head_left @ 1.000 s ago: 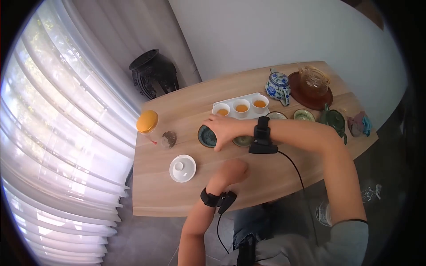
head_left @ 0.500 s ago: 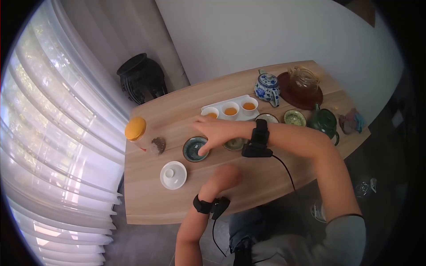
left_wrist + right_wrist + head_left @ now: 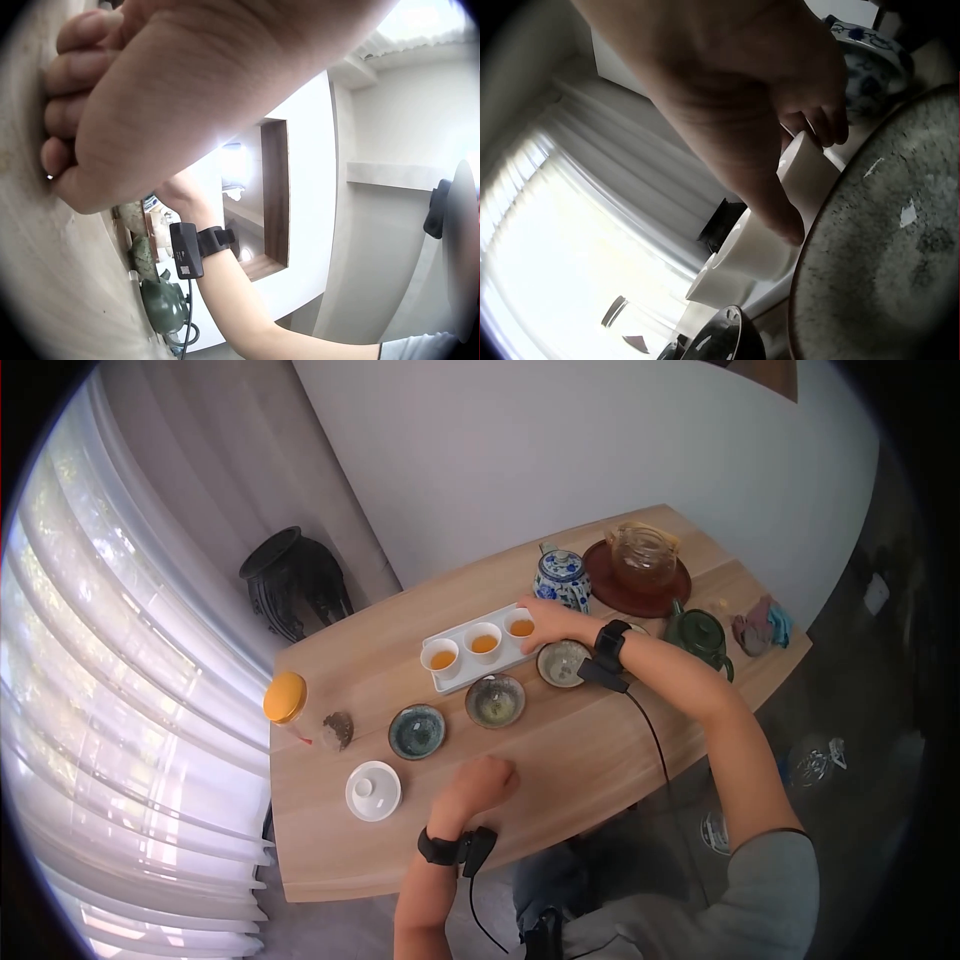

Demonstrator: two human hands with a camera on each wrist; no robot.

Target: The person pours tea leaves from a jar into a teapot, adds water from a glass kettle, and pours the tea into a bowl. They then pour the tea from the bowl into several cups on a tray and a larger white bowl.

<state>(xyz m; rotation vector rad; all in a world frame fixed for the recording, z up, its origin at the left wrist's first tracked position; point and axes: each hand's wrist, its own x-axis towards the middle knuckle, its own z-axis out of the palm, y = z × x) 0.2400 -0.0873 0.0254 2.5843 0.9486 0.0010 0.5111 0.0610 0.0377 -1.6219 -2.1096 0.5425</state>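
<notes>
"Where's the cup on your feed?"

"I have the end cup [image 3: 516,628] at the right-hand end of the white tray [image 3: 470,674], amber tea in it. The tray's long axis slants across the counter [image 3: 575,775], right end farther from the body than the left, and two more white cups [image 3: 483,643] stand in line along it."

"Which of the hands is nearer?"

"The right hand [image 3: 553,624], no contest. I see its thumb on one side of that cup and fingers on the other, so I read it as grasping; how firmly, I can't tell. The cup looks to be standing on the tray, not lifted."

"And the left?"

"The left hand [image 3: 478,784] is clenched around nothing, resting on the near part of the counter. From there the tray lies straight ahead, with the grey-green bowl [image 3: 495,701] between."

"So what would you mind?"

"The speckled bowl [image 3: 563,663]. It sits just beside the tray's right end, partly under the wrist, and looms large in the right wrist view. The blue-and-white teapot [image 3: 562,575] is close beyond the hand. In my judgement the cup's clearance turns on that gap: straight up looks freer than a low pull toward the body."
</notes>
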